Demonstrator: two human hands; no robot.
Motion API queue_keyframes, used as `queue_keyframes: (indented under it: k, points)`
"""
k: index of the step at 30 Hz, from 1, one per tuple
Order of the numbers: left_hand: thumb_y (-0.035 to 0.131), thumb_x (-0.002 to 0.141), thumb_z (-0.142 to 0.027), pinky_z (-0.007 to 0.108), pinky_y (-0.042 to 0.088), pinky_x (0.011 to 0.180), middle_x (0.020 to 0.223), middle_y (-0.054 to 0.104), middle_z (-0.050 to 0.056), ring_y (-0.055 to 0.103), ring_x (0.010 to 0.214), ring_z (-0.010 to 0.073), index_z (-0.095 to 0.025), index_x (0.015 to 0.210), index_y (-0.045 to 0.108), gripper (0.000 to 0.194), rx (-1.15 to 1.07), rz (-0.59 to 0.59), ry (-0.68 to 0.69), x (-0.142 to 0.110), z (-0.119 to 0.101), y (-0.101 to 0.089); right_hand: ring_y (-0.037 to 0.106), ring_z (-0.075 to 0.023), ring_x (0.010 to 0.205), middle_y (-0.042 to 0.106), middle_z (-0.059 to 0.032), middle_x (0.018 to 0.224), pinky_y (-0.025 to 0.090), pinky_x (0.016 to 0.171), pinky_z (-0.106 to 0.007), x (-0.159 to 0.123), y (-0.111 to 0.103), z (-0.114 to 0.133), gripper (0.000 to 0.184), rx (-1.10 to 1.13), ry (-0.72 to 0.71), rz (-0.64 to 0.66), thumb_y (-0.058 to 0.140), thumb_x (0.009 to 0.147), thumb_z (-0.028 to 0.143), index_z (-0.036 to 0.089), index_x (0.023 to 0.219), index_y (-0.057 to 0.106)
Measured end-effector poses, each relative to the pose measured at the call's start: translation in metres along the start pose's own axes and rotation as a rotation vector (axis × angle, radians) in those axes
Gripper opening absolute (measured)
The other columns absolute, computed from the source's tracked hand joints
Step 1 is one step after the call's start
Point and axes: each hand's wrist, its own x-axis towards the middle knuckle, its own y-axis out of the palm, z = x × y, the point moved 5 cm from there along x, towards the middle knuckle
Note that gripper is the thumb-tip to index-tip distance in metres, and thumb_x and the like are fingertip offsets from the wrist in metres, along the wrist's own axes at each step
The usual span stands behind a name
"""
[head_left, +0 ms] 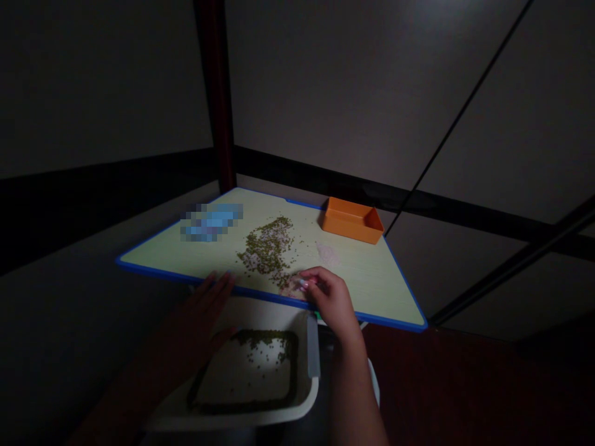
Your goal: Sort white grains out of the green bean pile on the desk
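Small green beans (267,244), like mung beans, lie scattered in a loose patch on a pale yellow-green tabletop (372,285) with a blue edge. My right hand (332,300) rests at the near edge of this patch. Its thumb and fingers are pinched together; a small pinkish-white spot shows at the fingertips, and I cannot make out what they hold. My left hand (207,313) has its fingers stretched out at the table's near edge, above a white basin (260,303). More green beans (260,337) lie inside the basin, mostly along its bottom edges.
An orange rectangular box (353,229) stands at the tabletop's back right corner. On the left lies a blurred-out blue patch (211,222). Pale cabinet-like panels (325,93) rise behind the table, and a dark reddish floor (418,384) shows at right. The light is dim.
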Motion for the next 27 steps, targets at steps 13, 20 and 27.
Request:
queue_keyframes:
  k: [13, 20, 27]
  points:
    - [0.034, 0.091, -0.060, 0.042, 0.043, 0.106, 0.153, 0.044, 0.011, 0.039, 0.142, 0.0293, -0.018, 0.154, 0.019, 0.077, -0.001, -0.005, -0.008, 0.001, 0.000, -0.002, 0.064, -0.0194, 0.071, 0.071, -0.0033, 0.079, 0.046, 0.068, -0.028, 0.002, -0.027, -0.014, 0.020, -0.264, 0.087, -0.263, 0.053, 0.087, 0.027, 0.021, 0.099, 0.068]
    - [0.036, 0.090, -0.060, 0.043, 0.044, 0.106, 0.155, 0.042, 0.011, 0.039, 0.142, 0.0303, -0.018, 0.155, 0.018, 0.079, 0.008, 0.013, -0.001, -0.001, 0.001, 0.002, 0.065, -0.0202, 0.078, 0.073, -0.0034, 0.084, 0.047, 0.073, -0.030, 0.000, -0.018, 0.000, 0.018, -0.247, 0.040, -0.189, 0.056, 0.087, 0.026, 0.022, 0.098, 0.070]
    - [0.035, 0.090, -0.062, 0.043, 0.044, 0.107, 0.154, 0.041, 0.011, 0.038, 0.143, 0.0299, -0.018, 0.154, 0.023, 0.078, -0.032, 0.030, -0.019, -0.002, 0.002, 0.003, 0.065, -0.0202, 0.082, 0.074, -0.0034, 0.083, 0.045, 0.086, -0.034, -0.012, -0.013, 0.025, 0.013, -0.308, -0.100, 0.036, 0.060, 0.090, 0.023, 0.023, 0.082, 0.071]
